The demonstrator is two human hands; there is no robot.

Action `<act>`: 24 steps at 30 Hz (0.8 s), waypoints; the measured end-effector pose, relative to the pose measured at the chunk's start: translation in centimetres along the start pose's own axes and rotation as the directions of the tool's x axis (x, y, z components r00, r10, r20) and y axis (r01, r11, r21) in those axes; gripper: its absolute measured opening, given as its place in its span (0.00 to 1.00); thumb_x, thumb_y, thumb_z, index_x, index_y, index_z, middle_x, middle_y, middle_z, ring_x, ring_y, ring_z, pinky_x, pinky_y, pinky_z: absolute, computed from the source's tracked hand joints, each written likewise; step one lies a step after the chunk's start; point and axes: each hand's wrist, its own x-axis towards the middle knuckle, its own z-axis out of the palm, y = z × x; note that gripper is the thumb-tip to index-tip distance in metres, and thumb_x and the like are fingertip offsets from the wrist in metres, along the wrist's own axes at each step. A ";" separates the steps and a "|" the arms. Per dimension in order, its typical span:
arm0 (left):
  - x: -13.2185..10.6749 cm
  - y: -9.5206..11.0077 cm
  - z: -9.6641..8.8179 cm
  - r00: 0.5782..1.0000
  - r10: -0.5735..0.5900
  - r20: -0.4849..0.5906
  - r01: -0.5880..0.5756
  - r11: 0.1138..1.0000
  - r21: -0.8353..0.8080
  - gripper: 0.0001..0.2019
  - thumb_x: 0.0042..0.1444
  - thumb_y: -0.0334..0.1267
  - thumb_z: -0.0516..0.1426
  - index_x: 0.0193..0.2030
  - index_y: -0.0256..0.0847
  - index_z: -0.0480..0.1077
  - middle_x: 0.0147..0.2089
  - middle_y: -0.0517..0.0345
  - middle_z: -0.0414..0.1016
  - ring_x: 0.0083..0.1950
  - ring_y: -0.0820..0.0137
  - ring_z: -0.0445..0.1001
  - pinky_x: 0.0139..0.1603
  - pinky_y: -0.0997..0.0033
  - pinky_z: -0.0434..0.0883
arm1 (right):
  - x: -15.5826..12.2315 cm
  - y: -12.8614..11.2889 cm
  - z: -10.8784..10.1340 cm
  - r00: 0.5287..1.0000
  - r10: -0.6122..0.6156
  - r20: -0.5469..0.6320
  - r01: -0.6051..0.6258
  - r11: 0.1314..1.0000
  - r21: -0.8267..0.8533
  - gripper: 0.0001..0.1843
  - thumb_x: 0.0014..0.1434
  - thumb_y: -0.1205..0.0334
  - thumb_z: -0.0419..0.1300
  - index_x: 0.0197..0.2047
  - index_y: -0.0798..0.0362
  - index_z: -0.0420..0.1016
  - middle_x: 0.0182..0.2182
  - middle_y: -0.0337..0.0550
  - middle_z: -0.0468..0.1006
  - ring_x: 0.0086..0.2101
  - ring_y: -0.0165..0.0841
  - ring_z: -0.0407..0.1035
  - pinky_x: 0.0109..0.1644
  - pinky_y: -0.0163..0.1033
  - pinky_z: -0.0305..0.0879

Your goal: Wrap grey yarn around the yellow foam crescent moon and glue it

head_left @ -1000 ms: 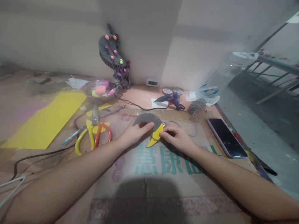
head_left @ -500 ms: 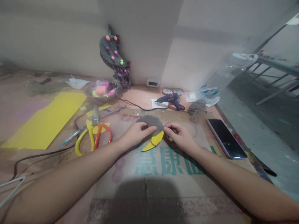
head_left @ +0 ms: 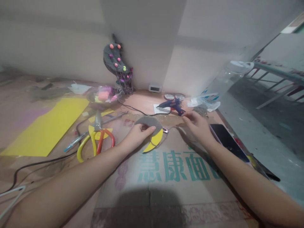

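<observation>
A crescent (head_left: 157,138) is held in my left hand (head_left: 140,134), thumb on top and fingers underneath. Grey yarn covers its upper part; the lower, pointed part is bare yellow with a strand across it. A small snap hair clip (head_left: 165,130) sits at its right edge. My right hand (head_left: 196,125) is apart from the crescent, its fingers curled together by the handle of a blue glue gun (head_left: 174,105). Whether a strand is pinched there is too fine to see. Just behind that hand lies a ball of grey yarn (head_left: 200,110), partly hidden.
Orange-and-yellow-handled scissors (head_left: 99,141), a pen (head_left: 75,142) and a yellow sheet (head_left: 51,126) lie left. A phone (head_left: 228,142) and a water bottle (head_left: 224,80) are right. A decorated grey crescent (head_left: 112,60) leans on the wall behind a bowl (head_left: 104,98).
My right hand has left the crescent and moved right and away from me, towards the glue gun and yarn. The hair clip is uncovered. My left hand keeps its hold.
</observation>
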 end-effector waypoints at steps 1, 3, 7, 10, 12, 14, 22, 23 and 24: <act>0.1 0.0 0.0 1.000 -0.004 0.001 0.004 1.000 -0.014 0.16 0.54 0.46 0.61 0.42 0.35 0.77 0.41 0.50 0.81 0.37 0.66 0.76 0.37 0.70 0.69 | 0.5 0.6 -0.2 1.000 -0.013 -0.009 0.013 1.000 -0.013 0.11 0.59 0.56 0.59 0.42 0.53 0.74 0.40 0.46 0.77 0.41 0.39 0.70 0.47 0.45 0.65; 0.1 0.1 0.0 1.000 -0.013 -0.001 0.013 1.000 -0.013 0.16 0.54 0.46 0.61 0.41 0.35 0.77 0.38 0.50 0.81 0.36 0.66 0.75 0.36 0.71 0.69 | 1.1 1.6 -0.3 0.999 -0.039 -0.006 0.039 0.999 -0.027 0.16 0.57 0.57 0.61 0.48 0.53 0.73 0.47 0.49 0.76 0.46 0.41 0.69 0.53 0.49 0.63; -0.1 0.4 0.2 0.999 -0.010 -0.034 0.011 1.000 0.016 0.15 0.53 0.45 0.60 0.40 0.35 0.76 0.35 0.52 0.80 0.35 0.67 0.75 0.35 0.71 0.68 | 1.6 2.9 0.0 0.995 -0.063 0.072 0.068 0.995 -0.067 0.26 0.58 0.57 0.60 0.59 0.52 0.67 0.56 0.52 0.71 0.55 0.44 0.66 0.59 0.54 0.59; -0.2 0.9 0.3 0.997 -0.042 -0.058 0.043 0.999 0.027 0.13 0.53 0.44 0.60 0.38 0.35 0.77 0.32 0.54 0.80 0.33 0.67 0.75 0.34 0.72 0.68 | 2.5 3.4 0.3 0.989 -0.066 0.131 0.077 0.994 -0.083 0.30 0.58 0.56 0.60 0.63 0.51 0.62 0.61 0.52 0.67 0.58 0.44 0.63 0.61 0.53 0.58; -0.3 1.0 0.3 0.996 -0.058 -0.072 0.060 0.998 0.024 0.13 0.52 0.44 0.60 0.36 0.35 0.77 0.30 0.54 0.79 0.32 0.67 0.75 0.34 0.72 0.68 | 3.5 3.4 0.6 0.987 -0.059 0.151 0.073 0.993 -0.088 0.30 0.58 0.55 0.60 0.63 0.51 0.63 0.60 0.52 0.67 0.58 0.44 0.64 0.60 0.52 0.60; -0.3 1.1 0.3 0.995 -0.061 -0.080 0.063 0.998 0.016 0.13 0.52 0.45 0.60 0.35 0.35 0.77 0.29 0.54 0.79 0.31 0.68 0.74 0.33 0.72 0.67 | 4.9 3.5 1.1 0.986 -0.041 0.160 0.058 0.993 -0.104 0.28 0.57 0.54 0.60 0.60 0.52 0.67 0.56 0.52 0.72 0.54 0.45 0.67 0.58 0.52 0.62; -0.1 0.6 0.2 0.997 -0.051 -0.050 0.053 0.997 0.047 0.15 0.52 0.46 0.59 0.31 0.34 0.76 0.29 0.54 0.78 0.30 0.69 0.73 0.31 0.73 0.67 | 8.0 4.9 4.8 0.995 0.056 0.087 -0.038 0.978 -0.205 0.22 0.52 0.55 0.64 0.48 0.57 0.74 0.42 0.52 0.79 0.44 0.45 0.72 0.50 0.50 0.67; -0.2 0.6 0.2 0.997 -0.051 -0.052 0.054 0.997 0.056 0.15 0.52 0.46 0.59 0.30 0.34 0.76 0.29 0.53 0.78 0.29 0.69 0.72 0.31 0.73 0.67 | 8.0 5.2 5.1 0.995 0.071 0.064 -0.055 0.975 -0.216 0.22 0.52 0.55 0.63 0.48 0.57 0.74 0.41 0.53 0.79 0.43 0.45 0.73 0.50 0.50 0.67; -0.2 0.7 0.2 0.997 -0.047 -0.056 0.051 0.997 0.061 0.14 0.52 0.46 0.59 0.30 0.34 0.76 0.28 0.53 0.78 0.29 0.69 0.72 0.30 0.73 0.67 | 7.9 5.3 5.3 0.996 0.083 0.045 -0.071 0.972 -0.226 0.21 0.54 0.54 0.61 0.48 0.57 0.74 0.40 0.53 0.79 0.42 0.45 0.73 0.49 0.49 0.67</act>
